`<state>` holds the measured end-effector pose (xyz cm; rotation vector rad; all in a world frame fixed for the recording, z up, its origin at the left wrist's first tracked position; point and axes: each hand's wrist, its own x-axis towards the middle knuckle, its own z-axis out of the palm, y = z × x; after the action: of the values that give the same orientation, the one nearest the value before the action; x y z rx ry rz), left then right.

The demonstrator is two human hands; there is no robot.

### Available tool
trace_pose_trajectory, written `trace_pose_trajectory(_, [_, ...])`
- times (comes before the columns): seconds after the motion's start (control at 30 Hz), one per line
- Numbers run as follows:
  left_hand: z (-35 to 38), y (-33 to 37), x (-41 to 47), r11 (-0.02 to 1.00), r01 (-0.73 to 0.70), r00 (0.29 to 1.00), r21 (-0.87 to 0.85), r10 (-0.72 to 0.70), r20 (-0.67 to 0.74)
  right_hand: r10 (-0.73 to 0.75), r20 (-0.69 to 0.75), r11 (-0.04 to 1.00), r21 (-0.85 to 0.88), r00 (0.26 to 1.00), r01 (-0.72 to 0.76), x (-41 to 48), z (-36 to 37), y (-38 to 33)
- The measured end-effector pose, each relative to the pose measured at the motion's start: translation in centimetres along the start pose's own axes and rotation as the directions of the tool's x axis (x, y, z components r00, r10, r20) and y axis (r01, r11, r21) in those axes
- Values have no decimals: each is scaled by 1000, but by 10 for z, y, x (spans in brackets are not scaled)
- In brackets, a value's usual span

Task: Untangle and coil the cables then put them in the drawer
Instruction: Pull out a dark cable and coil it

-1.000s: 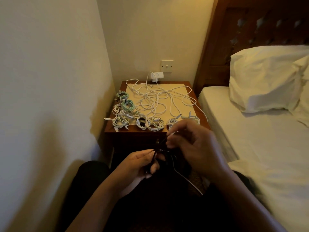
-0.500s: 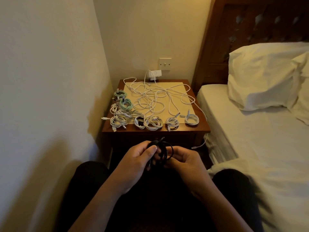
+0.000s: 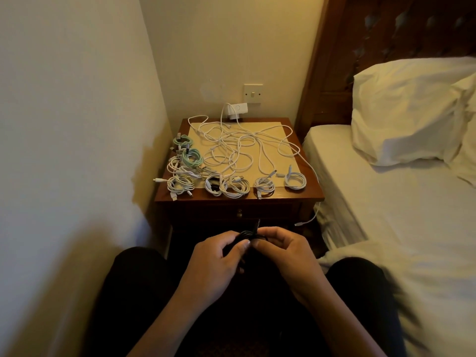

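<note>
**Now both your hands grip the black cable below the bench**

Just under the middle of the frame, your left hand [image 3: 213, 264] and your right hand [image 3: 286, 256] meet in front of the drawer [image 3: 239, 213], which looks closed. Between them is a small coil of black cable [image 3: 251, 234], and one end of it stands up above the coil. The fingers [image 3: 240, 245] of your left hand are curled round the left side of the coil. Those of your right hand pinch its right side. Both hands are over your lap, apart from the bench [image 3: 304, 195].

On the bench, in the upper middle of the frame, a loose tangle of white cables [image 3: 237, 148] lies over a pale mat [image 3: 273, 130]. Along the front edge, coiled white cables [image 3: 235, 186] lie in a row. At the left edge, two green coils [image 3: 192, 155] lie one behind the other. One hanging white cable [image 3: 309, 220] drops from the right edge of the bench, between it and the bed [image 3: 386, 202]. A white charger [image 3: 237, 109] sits at the wall behind the bench, under a wall switch [image 3: 253, 93]. A pillow [image 3: 412, 112] lies on the bed at the upper right.
</note>
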<state>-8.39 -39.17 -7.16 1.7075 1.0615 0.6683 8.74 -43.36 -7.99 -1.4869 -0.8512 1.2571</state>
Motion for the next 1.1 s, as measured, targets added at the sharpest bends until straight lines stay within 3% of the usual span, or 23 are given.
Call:
trace_pose_trajectory(0.1, [2, -3, 0, 997, 29, 999, -65, -32, -44, 28, 45, 999, -24, 999, -27, 1, -5, 1])
trace_pose_trajectory(0.33, [-6, -5, 0, 994, 29, 999, -106, -31, -16, 57, 388, 995, 49, 920, -83, -1, -19, 2])
trace_pose_trajectory(0.57, [1, -1, 0, 985, 18, 991, -171, -41, -131, -61, 236, 954, -272, 970, 126, -9, -5, -9])
trace_pose_trajectory(0.7, [1, 4, 1, 984, 23, 996, -177, -39, -85, -6, 252, 916, -386, 968, 107, -10, -1, -15])
trace_pose_trajectory(0.77, [-4, 4, 1, 955, 75, 993, -287, -98, -66, 28, 261, 888, -449, 965, 95, -9, -5, -19])
trace_pose_trajectory(0.83, [-8, 5, 1, 837, 175, 980, -518, -198, 11, 44, 279, 896, -436, 959, 85, -8, -9, -20])
trace_pose_trajectory(0.9, [-8, 9, 0, 637, 273, 957, -721, -255, 138, 23, 261, 918, -388, 965, 83, -8, -11, -20])
trace_pose_trajectory(1.0, [-6, 14, -1, 408, 346, 934, -845, -239, 266, -65, 170, 947, -300, 983, 115, -9, -11, -18])
trace_pose_trajectory(1.1, [-7, 15, 3, 227, 347, 923, -910, -258, 287, -40, 134, 996, -79, 990, 51, -7, -15, -20])
